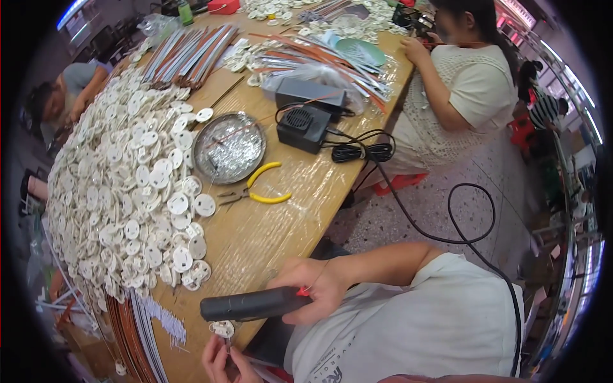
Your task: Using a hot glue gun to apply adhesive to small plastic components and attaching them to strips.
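Note:
My right hand (313, 288) is wrapped round a thick black cylindrical hand tool (246, 305) with a small red part near my fingers; its exact kind I cannot make out. Just below the tool's far end, a small round white plastic piece (222, 329) sits at the fingertips of my left hand (225, 364), which pinches it. Something thin and pale runs down from the piece between those fingers. Yellow-handled pliers (265, 185) lie open on the wooden table (246, 236), beside a round metal dish (230, 148) containing small shiny bits.
A large heap of round white plastic pieces (137, 191) covers the left side. Bundled brown and grey strips (131, 332) lie near, more strips (191, 54) farther back. A black power box (303, 127) has a long cable (440, 236) looping off the table. Co-workers sit right and far left.

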`<state>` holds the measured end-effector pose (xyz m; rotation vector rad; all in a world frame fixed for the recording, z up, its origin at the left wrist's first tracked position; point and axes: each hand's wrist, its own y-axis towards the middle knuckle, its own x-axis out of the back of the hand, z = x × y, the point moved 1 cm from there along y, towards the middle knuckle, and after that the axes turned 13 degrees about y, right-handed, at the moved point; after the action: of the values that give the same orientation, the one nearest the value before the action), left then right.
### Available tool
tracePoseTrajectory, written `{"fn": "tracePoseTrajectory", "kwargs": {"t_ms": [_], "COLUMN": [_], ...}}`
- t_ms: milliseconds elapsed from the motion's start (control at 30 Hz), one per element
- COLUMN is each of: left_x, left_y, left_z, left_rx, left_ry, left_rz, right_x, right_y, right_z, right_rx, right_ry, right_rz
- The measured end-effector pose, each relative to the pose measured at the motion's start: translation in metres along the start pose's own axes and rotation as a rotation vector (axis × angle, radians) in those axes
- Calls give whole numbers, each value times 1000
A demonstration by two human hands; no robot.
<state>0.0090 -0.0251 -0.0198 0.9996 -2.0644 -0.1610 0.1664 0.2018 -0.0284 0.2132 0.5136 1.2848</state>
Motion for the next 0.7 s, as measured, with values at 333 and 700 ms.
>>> {"fn": "tracePoseTrajectory", "kwargs": {"t_ms": [333,700], "left_x": [10,19], "left_y": [-5,10], "left_z": [-4,-5], "left_rx": [124,-20], "left_ry": [107,202], "left_rz": [-23,-27], "right_x": [1,-1], "right_y": [0,-2], "right_z": [-5,-14], "right_rx": [43,56], "right_ry": [39,95], "right_rz": [-9,-20]}}
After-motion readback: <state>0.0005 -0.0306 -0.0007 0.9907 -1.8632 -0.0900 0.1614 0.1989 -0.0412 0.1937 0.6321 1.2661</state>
